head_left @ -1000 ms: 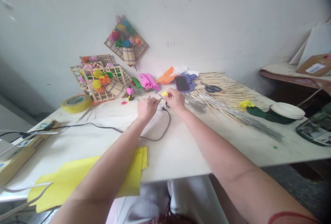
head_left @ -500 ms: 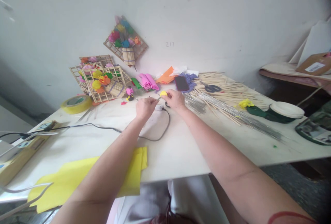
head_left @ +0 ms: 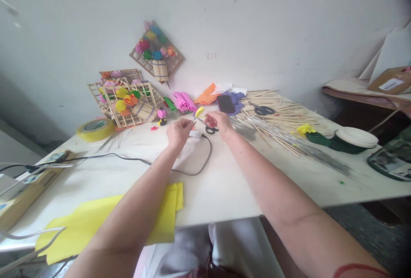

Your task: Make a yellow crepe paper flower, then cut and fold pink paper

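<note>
- The left hand (head_left: 180, 132) pinches a thin stem (head_left: 193, 120) between thumb and finger; a yellow petal piece (head_left: 199, 112) sits at its upper end, between the hands above the table (head_left: 221, 192).
- The right hand (head_left: 221, 123) is just beside it, fingers loosely curled; I cannot tell whether they hold anything.
- Black-handled scissors (head_left: 211, 130) lie under the right hand, partly hidden.
- A dark cable (head_left: 205, 164) loops below the hands and passes behind the left forearm, which also covers part of the yellow paper (head_left: 93, 211).
- Beyond the hands lie pink rolls (head_left: 182, 101) and a phone (head_left: 225, 104).
- Sticks (head_left: 284, 117) and wires (head_left: 289, 143) spread to the right.
- Flower frames (head_left: 126, 102) and a tape roll (head_left: 95, 130) stand at left.
</note>
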Motion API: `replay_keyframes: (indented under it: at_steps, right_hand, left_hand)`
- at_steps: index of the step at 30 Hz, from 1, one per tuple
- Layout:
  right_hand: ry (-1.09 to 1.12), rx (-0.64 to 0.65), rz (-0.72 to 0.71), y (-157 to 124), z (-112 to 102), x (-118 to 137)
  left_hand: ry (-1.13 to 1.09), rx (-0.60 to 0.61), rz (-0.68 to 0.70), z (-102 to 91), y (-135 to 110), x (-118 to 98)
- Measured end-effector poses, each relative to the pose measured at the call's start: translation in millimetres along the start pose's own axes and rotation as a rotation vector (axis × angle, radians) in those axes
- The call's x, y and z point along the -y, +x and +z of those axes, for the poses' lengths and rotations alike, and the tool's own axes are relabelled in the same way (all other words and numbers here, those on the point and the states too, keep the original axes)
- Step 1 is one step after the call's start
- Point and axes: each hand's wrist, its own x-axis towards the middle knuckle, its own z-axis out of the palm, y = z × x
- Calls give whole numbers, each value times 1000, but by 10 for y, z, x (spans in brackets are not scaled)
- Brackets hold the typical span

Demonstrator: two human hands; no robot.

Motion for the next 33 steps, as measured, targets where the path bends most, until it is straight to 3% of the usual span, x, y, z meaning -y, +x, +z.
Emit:
replay_keyframes:
  at_steps: [6,16,22,27,33]
  right_hand:
    - [23,125,162,10,-14,-22]
    - [87,198,219,-17,-26,31]
    - [129,216,202,4,-68,15]
    - [132,244,221,41,-122,-4]
    - [119,297,262,50,-156,3]
  left_hand:
    - [-16,-12,26,8,-3,8]
    - [-80,21,81,38,24,60]
    - [-351,200,61,48,33,60]
    - [-526,406,47,-50,27,14]
    - [-580,498,26,-119,11,-21]
